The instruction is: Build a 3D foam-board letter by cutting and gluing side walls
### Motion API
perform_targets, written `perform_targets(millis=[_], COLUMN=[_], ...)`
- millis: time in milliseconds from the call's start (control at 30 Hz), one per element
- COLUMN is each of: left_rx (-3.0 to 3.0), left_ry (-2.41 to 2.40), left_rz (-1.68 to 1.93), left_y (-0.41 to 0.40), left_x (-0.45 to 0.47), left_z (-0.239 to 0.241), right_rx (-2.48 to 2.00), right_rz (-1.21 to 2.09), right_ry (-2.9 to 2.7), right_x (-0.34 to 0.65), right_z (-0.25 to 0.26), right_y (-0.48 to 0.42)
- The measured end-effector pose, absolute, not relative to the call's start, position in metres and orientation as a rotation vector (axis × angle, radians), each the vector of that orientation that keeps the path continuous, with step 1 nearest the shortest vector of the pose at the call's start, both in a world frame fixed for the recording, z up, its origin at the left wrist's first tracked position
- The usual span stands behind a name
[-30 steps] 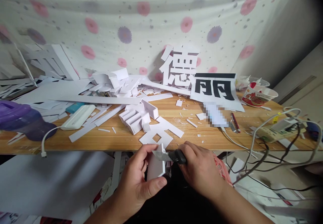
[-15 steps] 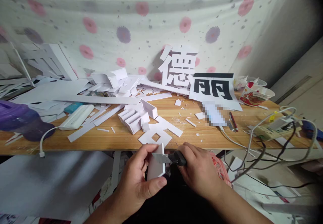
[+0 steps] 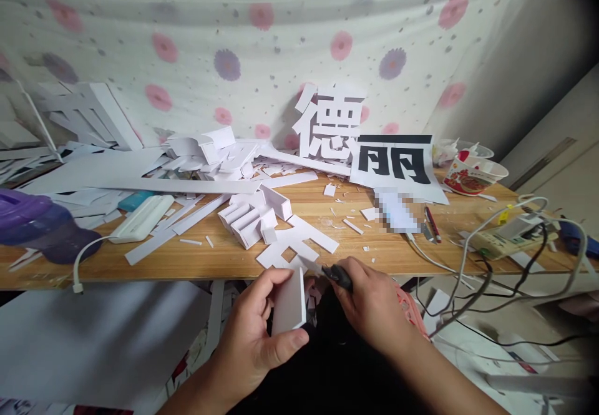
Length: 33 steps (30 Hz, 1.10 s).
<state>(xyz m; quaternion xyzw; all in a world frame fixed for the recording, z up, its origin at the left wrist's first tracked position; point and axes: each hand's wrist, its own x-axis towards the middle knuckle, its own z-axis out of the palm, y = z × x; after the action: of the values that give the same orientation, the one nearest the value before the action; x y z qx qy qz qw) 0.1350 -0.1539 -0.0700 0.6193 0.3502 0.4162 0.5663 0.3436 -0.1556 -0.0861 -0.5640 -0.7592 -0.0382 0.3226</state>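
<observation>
Gripped in my left hand [image 3: 250, 327] is a small white foam board piece [image 3: 289, 302], held on edge just in front of the table. My right hand [image 3: 369, 302] is closed around the black handle of a utility knife [image 3: 337, 276]. Its blade points up and left, by the top edge of the piece; whether it touches cannot be made out. Behind the hands, a flat white cut-out [image 3: 299, 243] with a diamond-shaped hole lies at the table edge, with a partly built white foam board shape [image 3: 255, 215] standing on it.
White offcuts [image 3: 206, 159] heap along the back of the wooden table [image 3: 224, 259]. A finished white character [image 3: 332, 122] leans on the curtain beside a printed sheet [image 3: 397, 165]. A purple bottle [image 3: 51, 228], a white power bank [image 3: 143, 218], a paper bowl [image 3: 475, 175] and a cabled power strip [image 3: 510, 237] stand around.
The knife blade has come off the face of the foam board piece and swung up and away to the right. My left hand still holds the piece, turned slightly.
</observation>
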Motion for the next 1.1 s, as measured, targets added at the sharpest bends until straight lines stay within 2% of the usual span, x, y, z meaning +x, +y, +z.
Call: perform_targets(millis=[200,467,600,700,800,933,1100], left_rx=[1.473,1.453,1.747,2.145,2.394,2.272,1.425], left_ry=[0.829,0.75,0.991,1.323,1.399,1.334,0.923], left_rz=[1.007,0.999,1.072,1.252,1.405,1.376,0.963], left_y=[-0.151,-0.155,-0.149,-0.14,-0.135,-0.137,-0.133], left_x=[0.135,0.14,0.138,0.138,0.141,0.138,0.119], left_z=[-0.078,-0.066,-0.072,-0.08,-0.087,-0.086,-0.072], right_rx=[-1.347,-1.526,-1.654,-1.358,-1.055,-1.013,-0.959], right_rz=[-0.081,-0.075,0.326,0.912,1.37,1.516,1.493], right_ry=[-2.064,-2.027,-1.816,-1.566,-1.329,-1.165,-1.463], right_x=[0.336,0.342,0.347,0.338,0.321,0.31,0.329], right_z=[-0.079,-0.09,-0.091,-0.084,-0.078,-0.075,-0.06], right_y=[-0.164,-0.148,-0.143,-0.146,-0.148,-0.145,-0.134])
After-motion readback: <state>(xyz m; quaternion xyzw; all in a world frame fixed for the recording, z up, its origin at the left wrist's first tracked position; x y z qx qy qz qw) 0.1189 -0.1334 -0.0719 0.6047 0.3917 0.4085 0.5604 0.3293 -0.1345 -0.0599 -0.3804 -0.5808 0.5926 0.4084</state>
